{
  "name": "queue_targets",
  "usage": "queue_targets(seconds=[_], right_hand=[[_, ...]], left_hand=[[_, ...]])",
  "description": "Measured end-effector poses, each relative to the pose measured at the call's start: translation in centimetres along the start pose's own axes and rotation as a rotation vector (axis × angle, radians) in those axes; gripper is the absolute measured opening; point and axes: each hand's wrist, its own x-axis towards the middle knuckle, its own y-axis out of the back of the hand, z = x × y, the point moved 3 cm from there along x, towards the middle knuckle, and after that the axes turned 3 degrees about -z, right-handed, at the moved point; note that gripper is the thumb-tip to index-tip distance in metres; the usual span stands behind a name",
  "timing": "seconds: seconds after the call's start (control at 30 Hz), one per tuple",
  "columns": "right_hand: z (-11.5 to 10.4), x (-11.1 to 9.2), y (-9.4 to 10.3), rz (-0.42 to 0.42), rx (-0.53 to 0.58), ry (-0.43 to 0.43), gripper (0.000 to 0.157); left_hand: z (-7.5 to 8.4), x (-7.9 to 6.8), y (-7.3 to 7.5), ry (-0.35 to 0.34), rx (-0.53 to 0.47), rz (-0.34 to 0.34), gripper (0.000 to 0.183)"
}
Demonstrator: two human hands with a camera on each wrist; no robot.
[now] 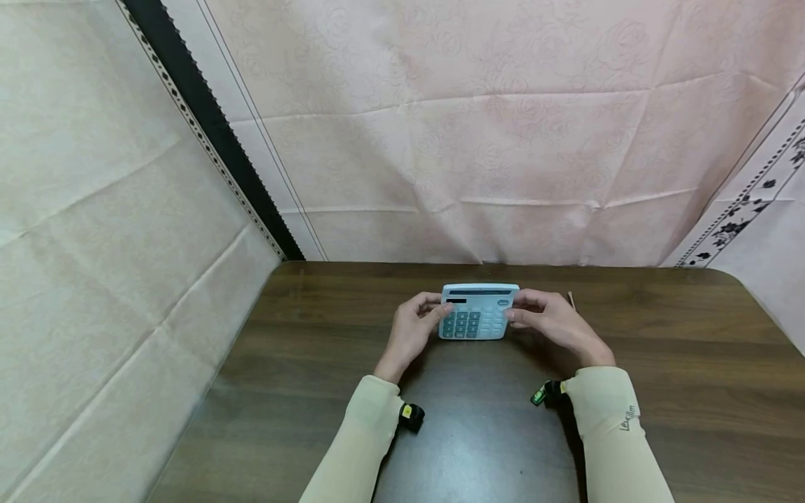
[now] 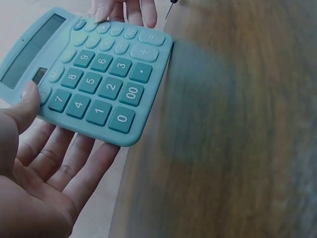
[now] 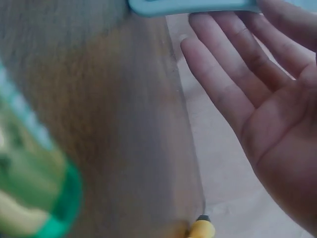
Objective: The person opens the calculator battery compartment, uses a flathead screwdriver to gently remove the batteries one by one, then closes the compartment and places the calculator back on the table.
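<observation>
A light blue calculator (image 1: pixel 478 325) with darker teal number keys is held up over the table, its face toward the head camera. My left hand (image 1: pixel 411 332) grips its left side; in the left wrist view the thumb (image 2: pixel 30 101) lies on the front beside the small dark window, with the fingers behind. On the right side my right hand (image 1: pixel 553 323) pinches the edge, thumb in front and fingers behind. Only the calculator's lower edge (image 3: pixel 193 6) shows in the right wrist view, above the fingers.
The brown wood-grain table (image 1: pixel 264 391) ends at a pale patterned cloth (image 1: pixel 503 154). Near its far edge, behind my right hand, lies a thin-shafted tool with a yellow handle (image 3: pixel 202 229), partly hidden. A blurred green-yellow object (image 3: pixel 34 183) fills the right wrist view's left side.
</observation>
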Motion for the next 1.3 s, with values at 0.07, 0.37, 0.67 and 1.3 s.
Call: queue_targets(seconds=[0.07,0.37,0.67,1.3], right_hand=[[-0.2,-0.1,0.1,-0.007,-0.004,-0.008,0.033],[-1.3,0.0,-0.2,-0.025,-0.017,-0.038,0.034],[-2.0,0.4,-1.0,0.004,-0.037,-0.099,0.034],[-2.6,0.4,-2.1,0.057,-0.102,-0.185,0.035]], left_hand=[[0.0,0.0,-0.1,0.012,-0.028,0.002,0.031],[-0.4,0.2,-0.4,0.075,-0.081,0.016,0.032],[-0.8,0.1,-0.5,0.114,-0.05,0.032,0.036],[-0.8,-0.1,-0.8,0.106,-0.049,0.052,0.039]])
